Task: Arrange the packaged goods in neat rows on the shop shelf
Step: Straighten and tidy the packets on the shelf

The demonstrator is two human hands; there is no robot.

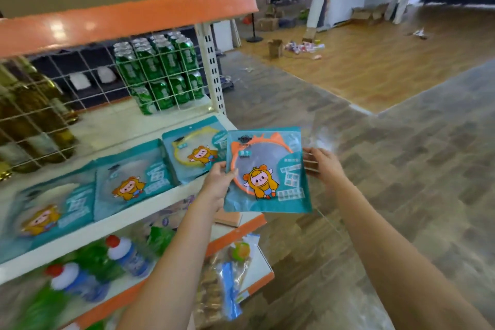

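Teal packets lie already in a row on the white shelf (139, 203): one with a yellow ring (194, 147) is just beyond the fingertips of the left hand (218, 182), a second teal packet (131, 182) is further to the left of it, and a third, blurred packet (51, 211) is further left again. They lie flat and close to each other, though their edges are not perfectly in line. One more teal packet with an orange ring (266, 171) is not on the shelf yet; it is in the air past the shelf's right end, between both hands. The left hand pinches its left edge, with the thumb on the front and the fingers behind. The right hand (322, 163) touches its right edge; the fingers seem curled around this edge, but how firm the grip is I cannot tell. I judge the row as mostly done. What is left is to lay this last packet, and the free place for it seems small.
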